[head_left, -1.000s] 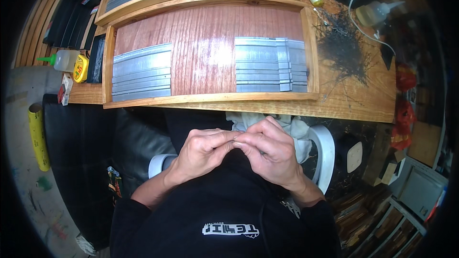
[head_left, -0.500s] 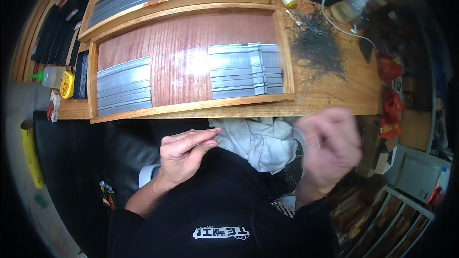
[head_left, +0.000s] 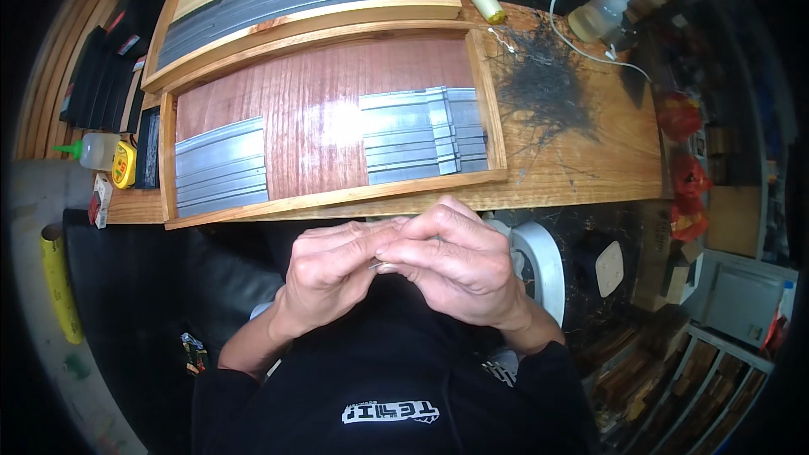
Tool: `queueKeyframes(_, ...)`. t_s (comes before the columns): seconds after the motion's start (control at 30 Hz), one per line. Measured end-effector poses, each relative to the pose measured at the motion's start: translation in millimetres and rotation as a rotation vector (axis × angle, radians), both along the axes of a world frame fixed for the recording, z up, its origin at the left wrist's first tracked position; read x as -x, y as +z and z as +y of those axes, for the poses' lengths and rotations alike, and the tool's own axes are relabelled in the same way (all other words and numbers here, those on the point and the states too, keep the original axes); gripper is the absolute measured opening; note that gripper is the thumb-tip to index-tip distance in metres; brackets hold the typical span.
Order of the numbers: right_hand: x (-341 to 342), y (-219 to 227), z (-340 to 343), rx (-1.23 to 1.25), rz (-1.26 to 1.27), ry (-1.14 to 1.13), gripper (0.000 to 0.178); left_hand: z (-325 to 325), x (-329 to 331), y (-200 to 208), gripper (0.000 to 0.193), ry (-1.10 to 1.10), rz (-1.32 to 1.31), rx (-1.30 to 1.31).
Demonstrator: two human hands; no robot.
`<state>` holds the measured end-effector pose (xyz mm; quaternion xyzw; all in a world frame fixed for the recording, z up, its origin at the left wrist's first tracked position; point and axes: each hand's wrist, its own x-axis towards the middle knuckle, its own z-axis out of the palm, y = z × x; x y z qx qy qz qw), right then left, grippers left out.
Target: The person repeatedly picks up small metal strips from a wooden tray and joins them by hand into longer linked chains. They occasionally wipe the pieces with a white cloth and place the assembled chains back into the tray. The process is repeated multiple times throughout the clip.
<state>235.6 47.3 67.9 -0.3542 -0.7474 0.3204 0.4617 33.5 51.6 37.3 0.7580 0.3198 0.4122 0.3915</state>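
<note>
Wooden bench [head_left: 581, 177] spanned the upper part of the view. Near its left edge stood a green-tipped bottle [head_left: 99, 152], with a yellow container [head_left: 125, 164] just beside it. Shallow tray [head_left: 316, 88] lay along the near edge, rows of grey strips [head_left: 221, 164] at its left and right ends, reddish middle bare. Second tray [head_left: 270, 28], also bearing grey strips, lay beyond it, toward the bench's far edge. Toward the right edge: a loose tangle of dark filaments [head_left: 548, 84].

Hands met in front of the bench's near edge. Right hand [head_left: 455, 265] was pinched on a thin sliver [head_left: 374, 265] — mostly covered by fingers, kind not determinable. Left hand [head_left: 329, 270] was curled, fingertips against the right's; whether it also gripped the sliver, could not tell.
</note>
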Motion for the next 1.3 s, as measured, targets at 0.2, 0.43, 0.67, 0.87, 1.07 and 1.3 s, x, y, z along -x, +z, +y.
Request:
queueKeyframes(0.2, 2.8, -19.3, 25.8, -0.021, 0.111, 0.110, 0.026, 18.1, 0.6, -12.4, 0.039, 0.055, -0.084, -0.091)
queueKeyframes(0.43, 11.5, -12.7, -16.6, 0.291, 0.128, -0.087, 0.018, -6.2, 16.4, 11.9, 0.020, -0.156, 0.030, 0.522)
queueKeyframes(0.67, 18.2, -84.3, -28.7, 1.193, 0.642, 0.031, 0.013, -2.9, 20.1, -42.5, 0.015, -0.108, -0.244, 1.364)
queueKeyframes(0.87, 26.7, -105.8, -27.5, 1.143, 0.714, 0.000, 0.013, -1.3, 21.6, -51.1, 0.015, -0.092, -0.220, 1.332)
queueKeyframes(1.07, 27.4, -94.6, -31.5, 1.113, 0.592, 0.037, 0.016, -19.0, 27.4, -53.0, 0.017, -0.111, -0.241, 1.311)
queueKeyframes(1.3, 23.5, -90.3, -33.7, 1.221, 0.599, 0.112, 0.015, -28.9, 28.5, -45.5, 0.017, -0.077, -0.249, 1.358)
